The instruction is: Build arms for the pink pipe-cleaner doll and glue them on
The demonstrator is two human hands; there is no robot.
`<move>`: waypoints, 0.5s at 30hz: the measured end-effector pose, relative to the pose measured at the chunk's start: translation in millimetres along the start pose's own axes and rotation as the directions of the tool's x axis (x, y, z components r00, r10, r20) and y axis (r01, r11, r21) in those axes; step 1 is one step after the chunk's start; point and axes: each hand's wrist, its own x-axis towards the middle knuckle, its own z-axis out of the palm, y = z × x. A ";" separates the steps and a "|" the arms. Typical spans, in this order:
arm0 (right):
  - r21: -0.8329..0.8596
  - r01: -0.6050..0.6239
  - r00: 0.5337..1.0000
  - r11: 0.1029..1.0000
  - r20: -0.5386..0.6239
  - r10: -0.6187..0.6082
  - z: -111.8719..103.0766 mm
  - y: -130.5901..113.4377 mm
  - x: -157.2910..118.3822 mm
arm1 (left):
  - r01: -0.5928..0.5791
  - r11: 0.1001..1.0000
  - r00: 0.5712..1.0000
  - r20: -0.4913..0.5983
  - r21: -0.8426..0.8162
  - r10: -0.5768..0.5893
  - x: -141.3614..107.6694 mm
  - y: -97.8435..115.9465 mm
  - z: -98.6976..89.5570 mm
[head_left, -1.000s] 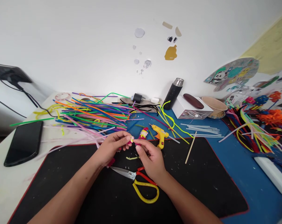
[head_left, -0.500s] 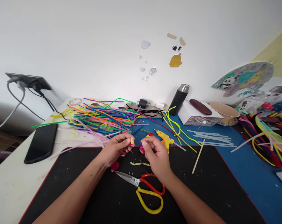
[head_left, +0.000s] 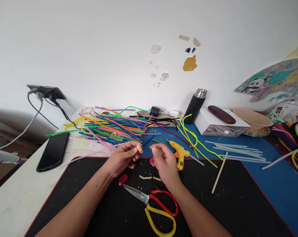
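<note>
Between thumb and index finger, my left hand (head_left: pixel 122 158) pinches a small yellow and pink piece (head_left: pixel 139 148). My right hand (head_left: pixel 165 163) faces it, fingertips pressed together; whatever they hold is too small to make out. A pink, multicoloured piece (head_left: pixel 152 161) shows beside my right fingers, partly hidden. Below the hands, scissors (head_left: pixel 149 198) with red and yellow handles lie on the black mat (head_left: pixel 203 214). A magenta fuzzy piece (head_left: pixel 123 179) rests by their tip. Pale yellow short stems (head_left: pixel 146 177) lie between my hands. The yellow glue gun (head_left: pixel 180 153) is beyond my right hand.
Colourful pipe cleaners (head_left: pixel 114 126) are piled at the back left, near a phone (head_left: pixel 53 152). Behind are a black flask (head_left: pixel 195 106), a white box (head_left: pixel 223 128) and a bowl (head_left: pixel 254 120). Glue sticks (head_left: pixel 240 151) and a wooden stick (head_left: pixel 219 172) lie to the right.
The view has turned slightly left, so the surroundings appear shifted right. My right hand has moved slightly away from my left, which keeps its pinch on the small piece.
</note>
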 end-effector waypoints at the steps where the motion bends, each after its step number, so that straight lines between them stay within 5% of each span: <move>1: -0.006 -0.006 1.000 1.000 0.000 0.006 -1.4 0.4 -1.2 | -0.002 1.000 1.000 -0.002 0.006 0.002 0.0 -0.2 0.0; 15: 0.022 -0.067 0.995 0.997 0.082 0.065 3.6 3.6 -5.1 | -0.008 0.992 1.000 0.026 0.126 0.005 -2.9 -4.7 2.4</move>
